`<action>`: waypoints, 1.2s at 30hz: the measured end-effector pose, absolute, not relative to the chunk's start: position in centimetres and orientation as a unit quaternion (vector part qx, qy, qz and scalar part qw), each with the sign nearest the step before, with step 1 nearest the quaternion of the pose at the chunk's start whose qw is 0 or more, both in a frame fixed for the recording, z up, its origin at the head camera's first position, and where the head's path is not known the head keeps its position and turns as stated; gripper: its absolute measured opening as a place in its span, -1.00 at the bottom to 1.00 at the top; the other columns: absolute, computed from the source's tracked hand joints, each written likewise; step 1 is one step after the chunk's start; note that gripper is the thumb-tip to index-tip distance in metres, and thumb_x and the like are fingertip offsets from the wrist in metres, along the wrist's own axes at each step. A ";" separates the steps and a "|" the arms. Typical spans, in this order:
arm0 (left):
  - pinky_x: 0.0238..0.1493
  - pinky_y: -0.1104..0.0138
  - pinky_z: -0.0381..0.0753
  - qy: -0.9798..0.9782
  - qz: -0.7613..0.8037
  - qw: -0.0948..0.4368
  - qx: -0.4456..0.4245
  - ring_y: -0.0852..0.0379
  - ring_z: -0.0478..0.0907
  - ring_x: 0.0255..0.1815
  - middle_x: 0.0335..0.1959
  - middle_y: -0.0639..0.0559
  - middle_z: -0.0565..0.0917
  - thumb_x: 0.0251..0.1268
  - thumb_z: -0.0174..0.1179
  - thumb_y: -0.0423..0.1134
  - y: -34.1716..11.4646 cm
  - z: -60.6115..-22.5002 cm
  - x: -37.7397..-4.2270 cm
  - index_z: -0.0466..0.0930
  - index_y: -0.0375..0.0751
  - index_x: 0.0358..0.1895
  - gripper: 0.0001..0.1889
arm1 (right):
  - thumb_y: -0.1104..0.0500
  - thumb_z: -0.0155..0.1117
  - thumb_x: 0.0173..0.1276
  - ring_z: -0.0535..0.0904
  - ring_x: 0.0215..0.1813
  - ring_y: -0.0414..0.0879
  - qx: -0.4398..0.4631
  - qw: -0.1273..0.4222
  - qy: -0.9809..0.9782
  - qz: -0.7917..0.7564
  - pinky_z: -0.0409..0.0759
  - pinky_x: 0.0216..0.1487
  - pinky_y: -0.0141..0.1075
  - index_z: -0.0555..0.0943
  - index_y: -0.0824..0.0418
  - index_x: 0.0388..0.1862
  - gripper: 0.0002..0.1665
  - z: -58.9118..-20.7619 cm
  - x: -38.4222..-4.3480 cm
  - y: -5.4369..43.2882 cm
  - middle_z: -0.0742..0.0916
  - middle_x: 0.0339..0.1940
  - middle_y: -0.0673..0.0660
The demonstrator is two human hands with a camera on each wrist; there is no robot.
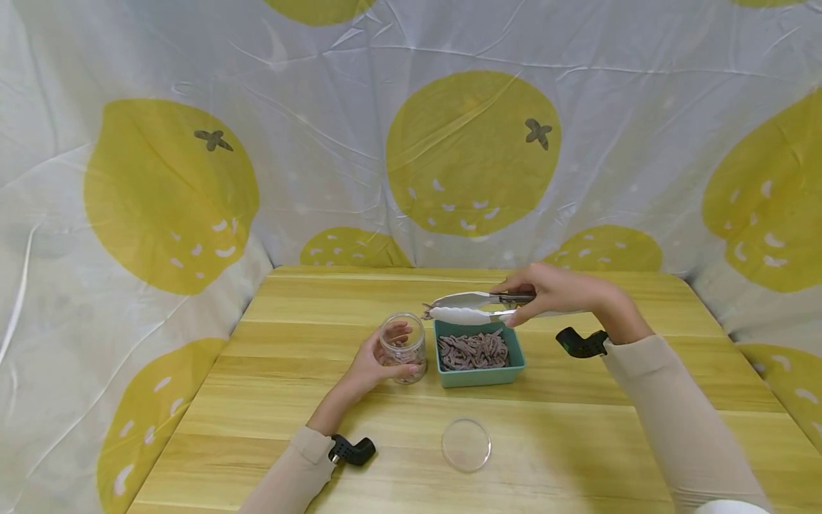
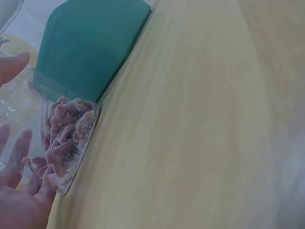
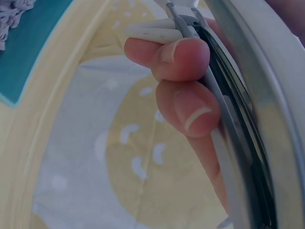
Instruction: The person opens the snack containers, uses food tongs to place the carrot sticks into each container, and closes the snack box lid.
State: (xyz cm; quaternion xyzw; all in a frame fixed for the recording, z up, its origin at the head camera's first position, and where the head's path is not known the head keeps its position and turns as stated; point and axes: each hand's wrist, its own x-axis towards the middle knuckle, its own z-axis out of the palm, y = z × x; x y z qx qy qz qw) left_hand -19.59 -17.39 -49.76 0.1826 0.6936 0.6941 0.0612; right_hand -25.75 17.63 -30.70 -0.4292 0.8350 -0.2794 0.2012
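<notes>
My left hand [image 1: 375,364] holds a clear jar [image 1: 403,335], its fingers and thumb round the wall. Purplish-brown strips [image 2: 64,138] lie in the bottom of the jar in the left wrist view. My right hand [image 1: 555,289] grips metal tongs with white tips [image 1: 459,314]; in the right wrist view the curled fingers [image 3: 183,59] press on one metal arm [image 3: 243,119]. A few strips [image 1: 427,310] stick out at the tong tips, up near the jar's mouth. Below the tongs stands a teal rectangular container [image 1: 481,377] with many of the same strips [image 1: 474,350].
A round clear lid [image 1: 466,445] lies on the wooden table [image 1: 546,457] in front of the container. Behind the table hangs a white cloth [image 1: 334,143] with yellow fruit prints. Each wrist wears a black camera mount [image 1: 580,343].
</notes>
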 end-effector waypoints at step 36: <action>0.31 0.18 0.44 0.696 0.696 0.074 0.162 -0.22 0.37 0.37 0.34 -0.20 0.46 0.06 0.50 -0.45 -17.5 -50.0 -19.6 0.21 -0.16 0.51 -0.08 | 0.10 0.51 0.24 0.41 -0.35 -0.19 -0.468 0.228 0.829 -0.205 0.43 -0.28 -0.31 0.54 0.37 0.30 -0.30 -30.3 -26.1 10.4 0.70 0.10 0.19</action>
